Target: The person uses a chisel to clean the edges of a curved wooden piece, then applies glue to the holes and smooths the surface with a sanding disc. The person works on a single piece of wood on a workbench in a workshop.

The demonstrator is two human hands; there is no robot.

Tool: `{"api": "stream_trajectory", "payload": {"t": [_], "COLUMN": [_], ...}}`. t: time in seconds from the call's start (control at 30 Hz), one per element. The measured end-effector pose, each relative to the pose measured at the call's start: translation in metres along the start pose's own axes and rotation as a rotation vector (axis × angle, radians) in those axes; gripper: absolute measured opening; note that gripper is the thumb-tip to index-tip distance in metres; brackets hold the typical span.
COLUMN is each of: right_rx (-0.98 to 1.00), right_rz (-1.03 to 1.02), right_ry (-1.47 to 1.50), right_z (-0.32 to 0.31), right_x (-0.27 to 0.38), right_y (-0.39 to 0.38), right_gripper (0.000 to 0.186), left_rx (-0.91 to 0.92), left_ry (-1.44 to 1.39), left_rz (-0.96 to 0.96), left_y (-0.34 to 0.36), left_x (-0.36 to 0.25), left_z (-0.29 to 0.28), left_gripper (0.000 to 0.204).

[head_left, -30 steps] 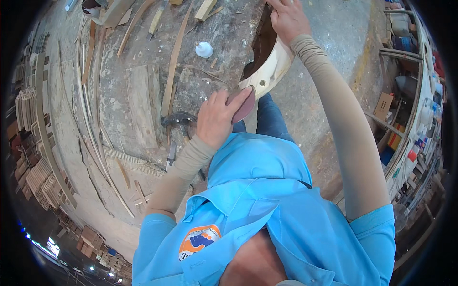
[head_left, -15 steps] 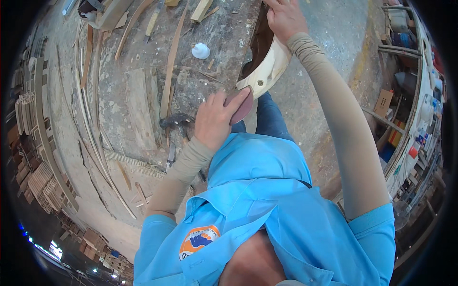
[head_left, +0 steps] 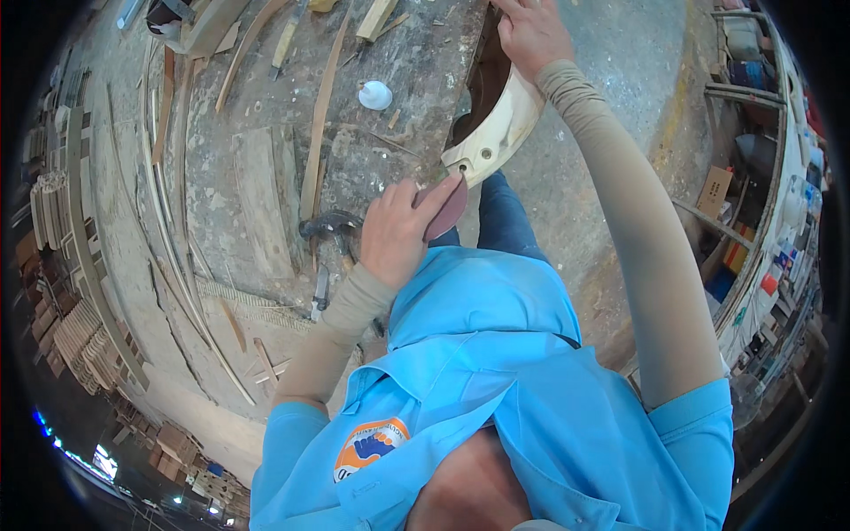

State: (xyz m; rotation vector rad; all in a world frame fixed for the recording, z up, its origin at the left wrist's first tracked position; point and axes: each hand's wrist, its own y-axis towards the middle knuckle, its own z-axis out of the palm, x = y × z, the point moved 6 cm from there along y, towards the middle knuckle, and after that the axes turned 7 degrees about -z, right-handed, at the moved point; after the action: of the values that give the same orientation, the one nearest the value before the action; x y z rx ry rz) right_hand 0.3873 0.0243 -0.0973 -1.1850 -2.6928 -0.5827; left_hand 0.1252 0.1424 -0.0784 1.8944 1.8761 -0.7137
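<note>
A pale, curved wooden piece (head_left: 498,126) with small round holes near its end lies over the edge of the worn workbench (head_left: 398,53). At its far end my right hand (head_left: 534,37) is closed on it, though part of the fingers runs out of the picture. My left hand (head_left: 394,232) pinches a maroon sanding disc (head_left: 449,210), its index finger stretched along the disc toward the near tip of the wood. The disc's edge is at that tip; whether it touches I cannot tell.
Left of my hands lie a claw hammer (head_left: 329,223), a small white bottle (head_left: 374,95) and a long wood strip (head_left: 320,124). A grey board (head_left: 264,199) lies farther left. To the right stands a shelf rack (head_left: 744,93) with containers.
My left hand and the sanding disc have slid slightly back toward me, so a second hole near the wood's tip now shows. My right hand keeps its hold.
</note>
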Motion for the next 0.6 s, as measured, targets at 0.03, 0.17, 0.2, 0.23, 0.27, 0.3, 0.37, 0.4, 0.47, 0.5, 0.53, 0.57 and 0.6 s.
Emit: {"api": "stream_trajectory", "payload": {"t": [0.03, 0.17, 0.2, 0.23, 0.27, 0.3, 0.37, 0.4, 0.47, 0.5, 0.53, 0.57, 0.6], "right_rx": [0.011, 0.023, 0.020, 0.016, 0.001, -0.013, -0.018, -0.009, 0.002, 0.005, 0.008, -0.006, -0.020], "right_rz": [0.010, 0.008, 0.007, 0.006, -0.011, -0.028, -0.035, -0.024, -0.010, -0.005, 0.003, -0.013, -0.028], "right_ry": [0.009, 0.008, 0.005, 0.002, -0.015, -0.031, -0.026, -0.008, 0.015, 0.020, 0.021, 0.007, -0.007], "right_z": [0.000, 0.000, -0.001, -0.002, -0.002, 0.000, 0.002, 0.001, 0.000, 0.000, -0.002, -0.002, 0.001], "right_x": [-0.001, -0.001, 0.002, 0.003, 0.002, 0.000, 0.001, 0.001, 0.003, 0.005, 0.003, 0.002, -0.001], "right_y": [0.001, -0.001, -0.002, -0.002, -0.001, 0.000, 0.000, 0.000, 0.000, 0.000, -0.001, -0.001, -0.003], "right_gripper": [0.041, 0.041, 0.041, 0.041, 0.041, 0.040, 0.040, 0.040, 0.041, 0.041, 0.041, 0.041, 0.041], "left_rx": [-0.005, -0.016, -0.024, -0.032, -0.040, -0.029, -0.003, -0.010, -0.028, -0.029, -0.029, -0.029, -0.014], "left_ry": [0.017, 0.104, 0.095, 0.088, 0.081, 0.085, 0.096, 0.099, 0.103, 0.096, 0.085, 0.075, 0.056], "left_rz": [0.000, 0.006, 0.006, 0.008, 0.010, 0.002, -0.021, -0.016, -0.006, -0.007, -0.003, 0.001, -0.019], "left_y": [0.006, 0.012, 0.009, 0.005, 0.003, 0.004, 0.006, 0.008, 0.013, 0.011, 0.010, 0.008, 0.004], "left_x": [-0.002, -0.002, -0.001, 0.002, 0.002, 0.002, 0.004, 0.002, -0.004, -0.003, -0.003, -0.002, 0.000], "left_z": [0.000, 0.002, 0.002, 0.002, 0.001, 0.001, 0.000, 0.001, 0.005, 0.003, 0.001, -0.001, -0.004], "left_gripper": [0.068, 0.068, 0.068, 0.068, 0.069, 0.069, 0.070, 0.070, 0.070, 0.070, 0.070, 0.069, 0.069]}}
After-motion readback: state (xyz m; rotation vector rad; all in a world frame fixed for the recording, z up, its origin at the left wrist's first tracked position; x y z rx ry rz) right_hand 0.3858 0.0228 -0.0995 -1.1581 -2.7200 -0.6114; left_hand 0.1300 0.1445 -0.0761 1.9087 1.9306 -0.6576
